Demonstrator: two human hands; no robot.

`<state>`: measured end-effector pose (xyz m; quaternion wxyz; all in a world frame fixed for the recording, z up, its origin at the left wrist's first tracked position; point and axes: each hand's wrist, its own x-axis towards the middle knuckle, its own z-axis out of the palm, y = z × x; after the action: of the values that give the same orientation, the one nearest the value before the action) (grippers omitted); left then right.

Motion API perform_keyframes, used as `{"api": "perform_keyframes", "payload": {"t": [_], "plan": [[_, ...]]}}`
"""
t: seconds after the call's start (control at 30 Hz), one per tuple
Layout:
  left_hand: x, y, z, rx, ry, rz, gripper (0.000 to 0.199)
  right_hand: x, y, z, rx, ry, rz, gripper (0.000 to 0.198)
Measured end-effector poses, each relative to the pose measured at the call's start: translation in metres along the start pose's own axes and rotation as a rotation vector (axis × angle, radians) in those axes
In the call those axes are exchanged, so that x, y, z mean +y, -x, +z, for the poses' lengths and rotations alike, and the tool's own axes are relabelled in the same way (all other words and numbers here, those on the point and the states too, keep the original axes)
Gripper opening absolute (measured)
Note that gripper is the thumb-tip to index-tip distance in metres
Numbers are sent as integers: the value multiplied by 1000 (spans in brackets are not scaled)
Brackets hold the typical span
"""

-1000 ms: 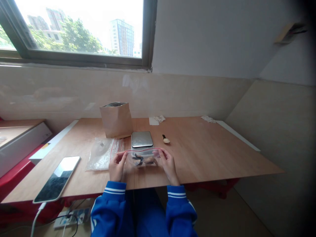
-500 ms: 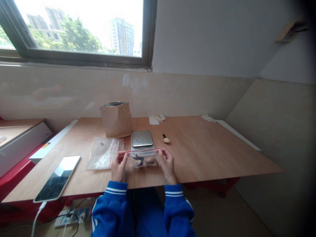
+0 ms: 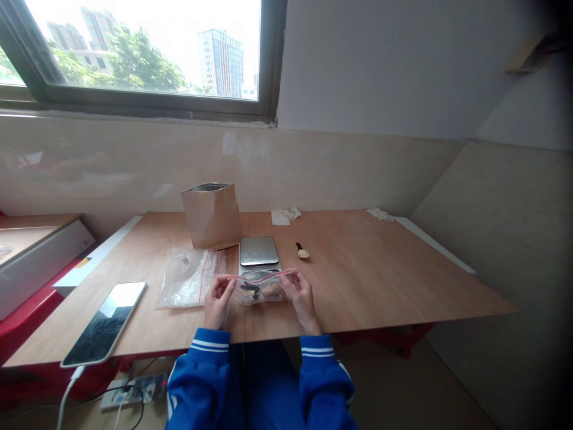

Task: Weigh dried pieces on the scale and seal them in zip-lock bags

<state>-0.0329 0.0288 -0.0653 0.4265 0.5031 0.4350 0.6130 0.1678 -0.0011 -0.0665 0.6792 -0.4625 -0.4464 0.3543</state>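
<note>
Between my hands is a clear zip bag [image 3: 264, 296] with a red seal strip and dark and tan pieces inside; I cannot make out what they are. My left hand [image 3: 219, 300] pinches the bag's top left corner. At the top right corner, my right hand [image 3: 301, 298] is closed on it too. The bag's mouth gapes, its front edge sagging in the middle. Just behind it sits a scale [image 3: 258, 251] with a metal plate, its front partly covered by the bag. A spoon [image 3: 302, 252] with a dark handle and pale bowl lies right of the scale.
A brown paper pouch [image 3: 210, 218] stands upright at the back, its top open. Flat clear zip bags [image 3: 185, 280] lie left of my hands. A phone [image 3: 105, 325] on a cable rests front left. Crumpled tissues [image 3: 290, 214] lie along the wall.
The bag's top edge was straight and stretched; now it bows and its mouth has parted. My hands have come slightly closer together.
</note>
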Motion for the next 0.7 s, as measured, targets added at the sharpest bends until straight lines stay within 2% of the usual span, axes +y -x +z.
{"api": "perform_keyframes", "payload": {"t": [0.27,0.4,0.57,0.7], "plan": [[-9,-2,0,50,-57,39,26,-1,-1,0,88,54,-17,23],[-15,-2,2,89,-28,1,30,1,0,2,81,30,-1,24],[-16,0,7,20,141,-78,31,4,1,7,1,-118,108,30],[-12,2,9,-45,100,-81,30,5,1,9,-31,-177,169,35]]}}
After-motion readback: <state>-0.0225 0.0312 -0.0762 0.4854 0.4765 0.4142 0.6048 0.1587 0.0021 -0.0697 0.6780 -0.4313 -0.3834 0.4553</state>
